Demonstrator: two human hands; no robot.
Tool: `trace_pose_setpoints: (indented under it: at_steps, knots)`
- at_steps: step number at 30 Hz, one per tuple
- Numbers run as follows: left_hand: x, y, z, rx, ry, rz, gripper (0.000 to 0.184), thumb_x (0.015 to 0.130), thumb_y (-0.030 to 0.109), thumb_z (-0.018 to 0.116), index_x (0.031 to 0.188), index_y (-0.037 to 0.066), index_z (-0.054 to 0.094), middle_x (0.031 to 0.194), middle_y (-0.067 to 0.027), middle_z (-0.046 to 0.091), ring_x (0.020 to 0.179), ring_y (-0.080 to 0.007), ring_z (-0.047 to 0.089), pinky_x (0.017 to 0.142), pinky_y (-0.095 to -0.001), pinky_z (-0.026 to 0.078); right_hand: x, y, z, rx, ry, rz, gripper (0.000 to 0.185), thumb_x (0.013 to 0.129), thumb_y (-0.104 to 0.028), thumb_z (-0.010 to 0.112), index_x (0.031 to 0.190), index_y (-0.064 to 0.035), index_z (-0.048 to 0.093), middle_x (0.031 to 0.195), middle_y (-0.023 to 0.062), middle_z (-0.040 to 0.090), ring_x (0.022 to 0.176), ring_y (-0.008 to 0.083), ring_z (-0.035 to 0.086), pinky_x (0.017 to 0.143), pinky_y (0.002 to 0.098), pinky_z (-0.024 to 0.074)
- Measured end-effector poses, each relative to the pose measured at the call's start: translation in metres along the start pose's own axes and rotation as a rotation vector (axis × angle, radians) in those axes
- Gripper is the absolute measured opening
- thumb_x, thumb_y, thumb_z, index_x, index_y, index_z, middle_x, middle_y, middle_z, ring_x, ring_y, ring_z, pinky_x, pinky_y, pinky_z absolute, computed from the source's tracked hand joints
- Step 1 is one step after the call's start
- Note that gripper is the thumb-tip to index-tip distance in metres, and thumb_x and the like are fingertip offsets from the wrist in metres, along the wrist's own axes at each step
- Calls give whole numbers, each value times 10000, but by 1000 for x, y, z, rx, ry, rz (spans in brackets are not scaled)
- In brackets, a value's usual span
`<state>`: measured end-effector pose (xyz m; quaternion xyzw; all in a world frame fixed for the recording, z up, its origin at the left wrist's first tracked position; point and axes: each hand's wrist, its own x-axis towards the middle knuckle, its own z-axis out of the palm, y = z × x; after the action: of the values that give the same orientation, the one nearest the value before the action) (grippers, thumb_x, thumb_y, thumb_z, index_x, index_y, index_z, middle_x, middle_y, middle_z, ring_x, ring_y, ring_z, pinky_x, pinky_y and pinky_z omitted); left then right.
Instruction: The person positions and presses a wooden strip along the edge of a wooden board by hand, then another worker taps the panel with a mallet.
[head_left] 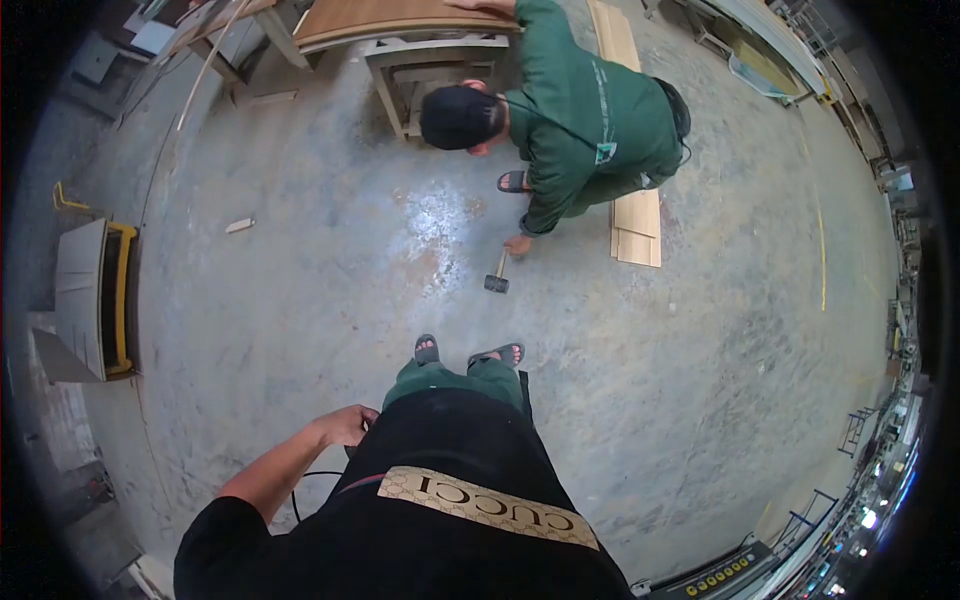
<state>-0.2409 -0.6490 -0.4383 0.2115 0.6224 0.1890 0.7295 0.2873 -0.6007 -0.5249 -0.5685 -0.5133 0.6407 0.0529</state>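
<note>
My left hand is at my left hip, its fingers curled against my dark clothing. A small dark bit shows just below it, and I cannot make out what the fingers hold. A thin black cable loops out below that forearm. My right hand is not in view. In front of me a co-worker in a green jacket bends down. The co-worker's lower hand grips a rubber mallet with a black head near the floor. The co-worker's other hand rests on a brown wooden panel.
Light wooden boards lie on the floor behind the co-worker. A wooden frame supports the brown panel. A small wood offcut lies on the concrete floor. At left stands a yellow-edged cart; machinery with yellow buttons is at lower right.
</note>
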Motion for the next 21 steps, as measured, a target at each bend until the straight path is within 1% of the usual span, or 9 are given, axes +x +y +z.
trace_pose_setpoints:
  at_steps: [2, 4, 7, 9, 14, 16, 17, 20, 21]
  knots:
    - [-16, -10, -7, -33, -33, -64, 265, 683, 244, 768, 870, 83, 672, 736, 22, 606, 697, -97, 549, 644, -287, 463, -14, -2, 8, -46, -7, 23, 356, 937, -359, 541, 1032, -35, 650, 902, 118, 662, 909, 179, 602, 810, 349, 467]
    - [-20, -31, -15, 71, -117, -21, 321, 754, 204, 758, 1043, 90, 677, 827, 51, 642, 742, -62, 552, 660, -271, 479, -19, -3, 8, -97, -23, 38, 354, 936, -359, 542, 1029, -35, 651, 899, 117, 662, 904, 179, 603, 806, 348, 468]
    - [-18, -73, -15, 65, -186, 133, 280, 771, 188, 743, 1018, 76, 675, 834, 56, 638, 747, -65, 548, 662, -272, 478, -25, -15, 10, -160, -38, 57, 352, 935, -358, 544, 1024, -36, 652, 895, 116, 662, 897, 178, 603, 801, 347, 469]
    - [-29, -82, -15, -27, -221, 139, 279, 776, 180, 740, 1019, 61, 672, 845, 55, 640, 759, -66, 548, 672, -273, 478, -32, -12, 16, -180, -34, 65, 350, 934, -358, 545, 1021, -36, 652, 892, 115, 661, 893, 178, 604, 797, 346, 470]
    - [-72, -73, -11, -265, -267, 91, 292, 785, 154, 744, 1030, 19, 657, 899, 54, 650, 804, -64, 551, 715, -272, 482, -59, -7, 37, -206, -4, 96, 346, 932, -357, 548, 1013, -37, 654, 886, 114, 661, 881, 177, 605, 787, 344, 472]
    - [-91, -54, -13, -352, -241, 168, 293, 788, 140, 750, 1038, 19, 657, 939, 48, 658, 826, -64, 559, 738, -269, 484, -73, 1, 32, -218, 7, 110, 345, 931, -356, 549, 1010, -37, 654, 883, 113, 661, 876, 177, 606, 783, 343, 473]
    - [-85, -57, -11, -316, -197, 230, 197, 783, 79, 682, 977, 44, 669, 822, 68, 641, 757, -33, 553, 639, -238, 460, -72, 5, 28, -223, 11, 108, 344, 931, -356, 549, 1008, -37, 654, 882, 113, 661, 874, 176, 606, 781, 343, 474]
    - [-77, -46, -6, -436, -128, 77, 123, 799, 29, 625, 912, 59, 663, 775, 72, 621, 732, -27, 536, 631, -232, 446, -72, 12, 21, -229, 33, 104, 342, 929, -355, 551, 1003, -38, 655, 877, 112, 660, 867, 176, 607, 776, 342, 475]
    - [-62, -64, -7, -388, -88, 151, 55, 823, 36, 598, 841, 75, 633, 751, 62, 593, 695, -42, 529, 616, -230, 433, -67, 15, 16, -230, 40, 98, 341, 929, -355, 552, 1002, -38, 655, 876, 112, 660, 865, 176, 607, 774, 341, 476]
